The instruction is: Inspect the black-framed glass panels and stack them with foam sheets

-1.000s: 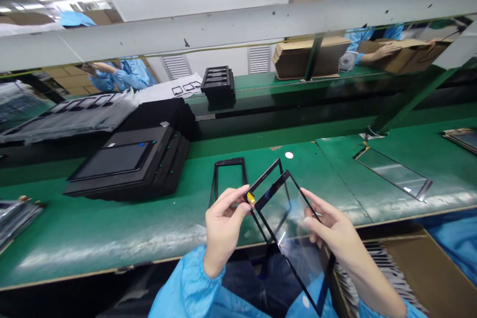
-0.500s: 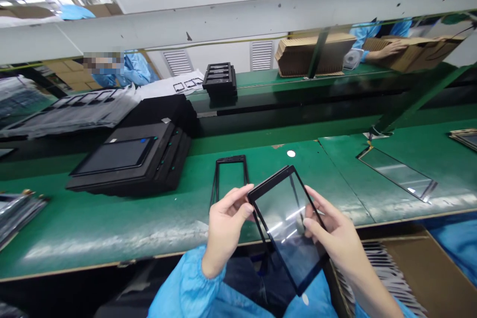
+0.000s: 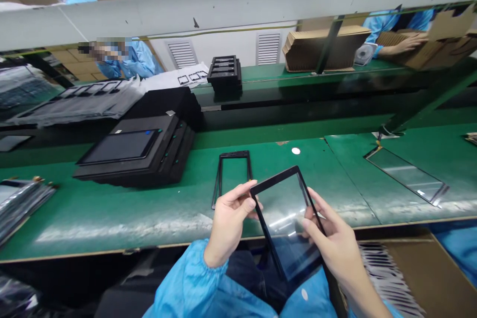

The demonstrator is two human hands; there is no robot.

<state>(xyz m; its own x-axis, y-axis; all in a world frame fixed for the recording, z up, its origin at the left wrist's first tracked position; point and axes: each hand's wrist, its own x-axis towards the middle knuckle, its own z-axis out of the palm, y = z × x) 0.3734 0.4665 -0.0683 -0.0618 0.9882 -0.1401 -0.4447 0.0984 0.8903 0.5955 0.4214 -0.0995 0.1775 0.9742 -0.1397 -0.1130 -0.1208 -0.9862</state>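
The two black-edged panels have closed from a fanned spread into one flush stack above the counter at its near edge, with the left hand pinching the far-left corner in its fingers and the right hand closing its fingers on the right edge.

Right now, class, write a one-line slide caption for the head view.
Left hand and right hand hold a black-bordered glass panel over the green bench, black frame beyond.
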